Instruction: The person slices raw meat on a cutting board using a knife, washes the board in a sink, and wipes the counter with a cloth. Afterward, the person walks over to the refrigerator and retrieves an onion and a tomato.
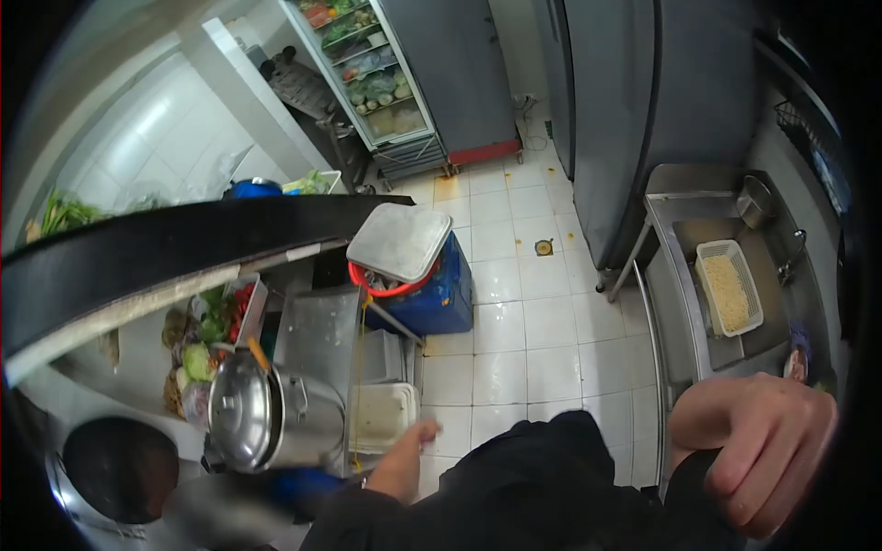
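Observation:
Low in the centre-left is my left hand [404, 463], beside a white plastic bin [411, 404] under the steel table. Most of its fingers are hidden or blurred, and I cannot see whether it holds anything. On the right, my right hand [776, 455] is close to the camera in front of the sink, its fingers curled and pressed together. Its palm is turned away, so what it holds, if anything, is hidden. A large steel pot [317, 427] with a tilted lid [241, 411] stands to the left of my left hand.
A white basket [755, 298] of pale strands sits in the steel sink [684, 266]. A blue bin [455, 298] carries a red-rimmed tub under a grey lid [400, 241]. Vegetables [197, 361] lie at left, below a black ledge [184, 234]. A glass-door fridge [367, 73] stands behind.

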Demonstrator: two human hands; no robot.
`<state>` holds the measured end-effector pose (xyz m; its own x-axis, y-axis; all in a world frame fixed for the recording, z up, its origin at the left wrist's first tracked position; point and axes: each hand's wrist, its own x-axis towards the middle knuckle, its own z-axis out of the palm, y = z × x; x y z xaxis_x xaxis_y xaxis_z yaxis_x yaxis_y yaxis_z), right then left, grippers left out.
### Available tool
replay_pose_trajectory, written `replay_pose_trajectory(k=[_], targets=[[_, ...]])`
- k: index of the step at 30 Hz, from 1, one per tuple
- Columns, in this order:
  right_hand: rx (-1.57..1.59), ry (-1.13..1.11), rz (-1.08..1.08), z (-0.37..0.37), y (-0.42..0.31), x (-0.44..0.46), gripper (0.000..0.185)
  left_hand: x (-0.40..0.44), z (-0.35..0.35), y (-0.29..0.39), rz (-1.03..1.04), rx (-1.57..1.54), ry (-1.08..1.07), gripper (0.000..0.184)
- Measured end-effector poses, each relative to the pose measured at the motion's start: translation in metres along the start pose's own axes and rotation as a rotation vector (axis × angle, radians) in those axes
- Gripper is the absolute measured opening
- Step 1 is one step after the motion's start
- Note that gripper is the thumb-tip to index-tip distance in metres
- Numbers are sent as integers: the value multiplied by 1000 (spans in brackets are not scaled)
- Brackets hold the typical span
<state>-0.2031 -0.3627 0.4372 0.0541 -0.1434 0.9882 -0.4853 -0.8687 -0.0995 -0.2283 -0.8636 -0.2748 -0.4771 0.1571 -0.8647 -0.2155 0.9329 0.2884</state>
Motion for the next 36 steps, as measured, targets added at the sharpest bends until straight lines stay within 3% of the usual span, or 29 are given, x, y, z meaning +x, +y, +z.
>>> replay_pose_trajectory(k=[1, 2, 3, 4, 5, 6, 7, 8, 10, 11, 13, 15, 16, 17, 18, 19, 20, 21, 23, 25, 27, 28, 30, 34, 36], targets=[[-17, 29, -33, -22, 6, -7, 30, -49, -118, 78, 74, 192, -37, 31], [-35, 55, -63, -45, 13, -14, 30, -10, -189, 86, 250, 508, 145, 13], [-46, 61, -64, -68, 20, -19, 30, -10, -262, 135, 538, 566, 406, 15], [-31, 51, 12, -92, 28, -24, 30, -69, -320, 222, 143, -217, 381, 16], [-12, 43, 90, -119, 36, -28, 30, -26, -361, 224, 409, -258, 558, 19], [8, 30, 168, -149, 44, -31, 30, -49, -394, 272, 309, -525, 546, 19], [31, 17, 247, -180, 53, -34, 29, -38, -423, 296, 345, -424, 653, 20], [57, -3, 325, -214, 64, -36, 29, -9, -444, 304, 347, -429, 656, 20], [149, -83, 392, -282, 92, -32, 28, 41, -467, 313, 604, -429, 743, 15], [234, -173, 450, -315, 106, -28, 27, -4, -471, 349, 353, -617, 454, 11], [254, -211, 413, -377, 138, -25, 25, 39, -467, 335, 355, -631, 327, 9], [286, -220, 376, -433, 174, -32, 23, 47, -456, 335, 325, -690, 297, 13], [205, -218, 260, -459, 193, -38, 19, 94, -441, 303, 461, -712, 280, 11], [122, -212, 144, -484, 211, -41, 16, 95, -435, 298, 381, -853, 231, 9], [141, -222, 148, -504, 224, -34, 16, 94, -434, 299, 312, -993, 219, 8], [152, -216, 358, -522, 235, -21, 20, 91, -441, 302, 216, -1152, 191, 10], [162, -203, 568, -542, 250, -16, 28, 91, -453, 299, 135, -1268, 132, 13], [184, -206, 569, -569, 271, -20, 28, 80, -477, 308, 64, -1280, 99, 14], [158, -431, 472, -631, 322, -27, 27, 99, -530, 315, 5, -1308, 79, 15], [180, -466, 320, -693, 389, -60, 52, 142, -585, 310, 88, -1346, 223, 18], [-93, -131, 408, -744, 453, -102, 40, 192, -654, 318, 150, -1323, 247, 18], [-350, 102, 738, -760, 469, -100, 30, 211, -694, 327, 199, -1286, 274, 18], [-386, 345, 1079, -810, 547, -105, 18, 210, -788, 371, 267, -1283, 302, 20], [-386, 434, 1205, -914, 687, -137, 19, 214, -913, 442, 483, -1163, 348, 28], [-278, 448, 1112, -965, 749, -127, 28, 215, -949, 475, 625, -1155, 409, 33]])
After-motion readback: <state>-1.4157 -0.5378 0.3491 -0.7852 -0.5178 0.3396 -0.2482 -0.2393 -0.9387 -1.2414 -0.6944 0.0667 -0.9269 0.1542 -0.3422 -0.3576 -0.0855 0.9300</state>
